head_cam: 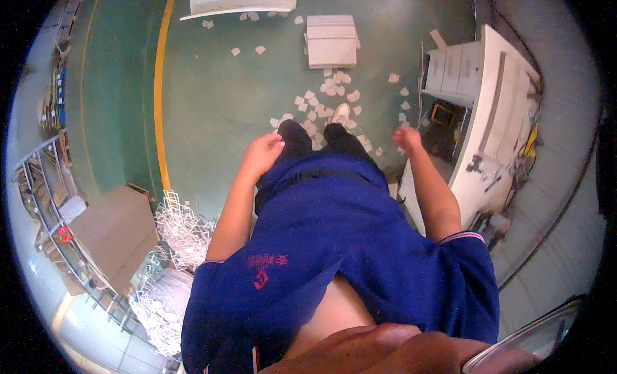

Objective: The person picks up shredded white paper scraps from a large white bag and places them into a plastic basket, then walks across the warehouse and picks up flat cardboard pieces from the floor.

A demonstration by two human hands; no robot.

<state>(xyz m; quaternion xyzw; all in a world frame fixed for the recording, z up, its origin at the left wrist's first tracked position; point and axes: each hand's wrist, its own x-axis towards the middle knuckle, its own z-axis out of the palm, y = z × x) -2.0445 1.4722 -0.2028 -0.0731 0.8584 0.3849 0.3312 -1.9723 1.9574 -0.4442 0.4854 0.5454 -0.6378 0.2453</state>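
My left hand [264, 152] hangs beside my left thigh, fingers loosely curled, with nothing seen in it. On the other side, my right hand [408, 139] is held away from my body near the workbench, also loosely curled and seemingly holding nothing. Small white cut pieces [312, 101] lie scattered on the green floor around my feet. Beyond them sits a stack of white boards [331, 53]. One light shoe [341, 113] shows among the pieces.
To the right stands a white workbench [475, 133] with tools on top and drawers [453, 67] below. White frame-like scraps [181, 229] are heaped at left beside a brown cardboard box [115, 229] and a metal rack [36, 181]. A white-topped object [243, 0] stands at the far edge.
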